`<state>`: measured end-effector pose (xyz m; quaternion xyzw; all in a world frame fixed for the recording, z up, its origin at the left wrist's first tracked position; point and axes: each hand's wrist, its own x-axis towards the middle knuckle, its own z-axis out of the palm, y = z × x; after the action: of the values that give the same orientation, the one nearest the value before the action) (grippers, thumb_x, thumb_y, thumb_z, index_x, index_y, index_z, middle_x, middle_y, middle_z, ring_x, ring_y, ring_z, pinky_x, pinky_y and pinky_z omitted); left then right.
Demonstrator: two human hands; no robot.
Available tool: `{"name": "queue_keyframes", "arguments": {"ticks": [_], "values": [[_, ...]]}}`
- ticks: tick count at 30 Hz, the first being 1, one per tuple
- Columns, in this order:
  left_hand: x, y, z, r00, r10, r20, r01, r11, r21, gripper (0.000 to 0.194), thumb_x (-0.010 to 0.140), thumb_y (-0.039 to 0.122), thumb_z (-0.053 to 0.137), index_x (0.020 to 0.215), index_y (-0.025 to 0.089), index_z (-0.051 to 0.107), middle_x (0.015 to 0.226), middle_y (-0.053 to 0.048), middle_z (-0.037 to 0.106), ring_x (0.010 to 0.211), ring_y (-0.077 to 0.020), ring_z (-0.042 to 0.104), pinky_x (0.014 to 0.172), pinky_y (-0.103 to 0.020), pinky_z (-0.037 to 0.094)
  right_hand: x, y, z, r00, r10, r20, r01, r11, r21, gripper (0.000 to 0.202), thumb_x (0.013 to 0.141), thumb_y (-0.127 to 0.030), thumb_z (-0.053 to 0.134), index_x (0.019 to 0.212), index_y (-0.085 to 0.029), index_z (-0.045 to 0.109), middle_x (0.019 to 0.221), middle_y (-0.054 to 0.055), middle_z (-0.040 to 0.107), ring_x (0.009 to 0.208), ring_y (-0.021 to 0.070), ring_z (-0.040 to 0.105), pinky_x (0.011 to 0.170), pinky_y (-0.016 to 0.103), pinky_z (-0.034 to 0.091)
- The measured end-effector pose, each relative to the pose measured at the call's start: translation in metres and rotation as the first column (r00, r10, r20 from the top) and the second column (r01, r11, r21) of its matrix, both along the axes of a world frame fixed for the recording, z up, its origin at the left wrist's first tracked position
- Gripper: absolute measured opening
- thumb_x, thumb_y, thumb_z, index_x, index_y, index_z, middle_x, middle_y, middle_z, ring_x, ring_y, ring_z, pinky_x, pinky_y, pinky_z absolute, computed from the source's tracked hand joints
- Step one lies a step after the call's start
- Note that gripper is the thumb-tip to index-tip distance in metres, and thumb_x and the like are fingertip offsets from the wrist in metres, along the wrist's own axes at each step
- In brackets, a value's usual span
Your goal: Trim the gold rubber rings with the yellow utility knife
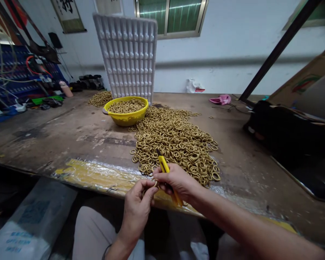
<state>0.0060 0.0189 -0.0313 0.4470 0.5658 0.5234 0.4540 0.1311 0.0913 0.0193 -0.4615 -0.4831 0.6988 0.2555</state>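
A small gold ring [155, 183] is pinched between the thumb and forefinger of my left hand [138, 202], over the table's front edge. Close beside it on the right, my right hand [176, 180] is closed around a yellow utility knife [163, 164], its dark tip pointing up and away. The right fingertips are near the ring; whether they touch it is unclear. Beyond my hands a wide heap of gold rings [176, 135] covers the middle of the table. Behind the heap's left side, a yellow basin [127, 117] holds more rings.
A grey ribbed plastic tray [128, 57] stands upright behind the basin. A smaller ring pile [100, 98] lies left of it. Clear tape covers yellow material along the table's front edge [97, 175]. On the right are a black bag [287, 144] and a pink cloth [220, 99].
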Motion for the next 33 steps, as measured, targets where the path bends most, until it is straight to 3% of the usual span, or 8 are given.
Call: {"name": "queue_keyframes", "arguments": {"ticks": [4,7,10,16,19,24,29,33], "values": [[-0.005,0.002,0.004,0.987,-0.082,0.137,0.092,0.993,-0.069,0.019,0.082,0.034,0.06,0.082,0.016,0.057,0.055,0.002,0.057,0.039,-0.0058,0.042,0.035,-0.015,0.031,0.01,-0.004,0.007,0.97,0.087,0.229,-0.145,0.956,0.253,0.009,0.077,-0.024,0.049,0.07,-0.018,0.05,0.052,-0.003,0.053,0.042,0.0077,0.042,0.042,0.019,0.029],[-0.006,0.004,0.005,0.951,-0.052,0.305,0.084,0.992,-0.091,0.023,0.08,0.037,0.063,0.081,0.015,0.054,0.069,-0.002,0.064,0.042,-0.0053,0.044,0.033,-0.013,0.03,0.019,-0.012,0.01,0.808,-0.001,0.589,-0.412,0.713,0.567,0.01,0.073,-0.01,0.047,0.068,-0.017,0.053,0.063,0.0,0.059,0.057,0.0099,0.05,0.053,0.021,0.031],[-0.005,0.004,0.006,0.912,-0.024,0.41,0.063,0.995,-0.081,0.026,0.081,0.039,0.063,0.079,0.016,0.051,0.062,0.001,0.059,0.041,-0.0041,0.04,0.033,-0.012,0.027,0.021,-0.022,0.008,0.591,-0.112,0.799,-0.644,0.53,0.551,0.014,0.07,-0.006,0.05,0.077,-0.017,0.056,0.072,0.002,0.063,0.063,0.0129,0.054,0.055,0.023,0.029],[-0.004,0.001,0.006,0.92,-0.098,0.38,0.122,0.992,-0.039,0.024,0.088,0.039,0.054,0.08,0.016,0.05,0.055,0.005,0.049,0.04,-0.0035,0.035,0.034,-0.013,0.026,0.012,-0.024,-0.003,0.455,-0.205,0.866,-0.756,0.425,0.498,0.018,0.085,-0.012,0.041,0.093,-0.017,0.057,0.083,0.006,0.066,0.07,0.0184,0.061,0.057,0.027,0.033],[-0.006,-0.004,0.011,0.934,-0.095,0.345,0.115,0.993,-0.039,0.025,0.084,0.038,0.059,0.076,0.017,0.048,0.061,0.005,0.048,0.043,-0.0037,0.038,0.035,-0.012,0.026,0.02,-0.009,-0.007,0.396,-0.231,0.889,-0.773,0.439,0.458,0.017,0.087,-0.015,0.042,0.095,-0.016,0.057,0.085,0.008,0.067,0.074,0.0203,0.062,0.06,0.028,0.035],[-0.011,-0.014,0.021,0.852,-0.175,0.493,0.222,0.974,-0.038,0.027,0.084,0.037,0.06,0.073,0.018,0.046,0.059,0.005,0.043,0.044,-0.0038,0.032,0.035,-0.012,0.023,0.027,0.02,-0.009,0.315,-0.272,0.909,-0.674,0.61,0.416,0.016,0.085,-0.014,0.045,0.091,-0.017,0.059,0.084,0.008,0.068,0.075,0.019,0.062,0.061,0.026,0.034],[-0.019,-0.015,0.01,0.751,-0.06,0.658,0.199,0.97,-0.138,0.033,0.082,0.04,0.061,0.068,0.017,0.042,0.059,0.005,0.04,0.044,-0.0042,0.029,0.033,-0.013,0.019,-0.001,0.024,-0.02,0.497,-0.225,0.838,-0.667,0.518,0.535,0.012,0.086,-0.026,0.051,0.09,-0.019,0.059,0.095,0.005,0.064,0.081,0.0158,0.059,0.065,0.025,0.034],[-0.026,-0.017,0.002,0.701,-0.04,0.712,0.203,0.968,-0.146,0.021,0.083,0.038,0.059,0.088,0.019,0.052,0.057,0.005,0.04,0.042,-0.0052,0.031,0.033,-0.013,0.021,-0.012,0.022,-0.03,0.447,-0.24,0.862,-0.696,0.512,0.503,0.014,0.086,-0.019,0.049,0.097,-0.018,0.057,0.1,0.006,0.06,0.082,0.0163,0.059,0.066,0.026,0.036]]}}
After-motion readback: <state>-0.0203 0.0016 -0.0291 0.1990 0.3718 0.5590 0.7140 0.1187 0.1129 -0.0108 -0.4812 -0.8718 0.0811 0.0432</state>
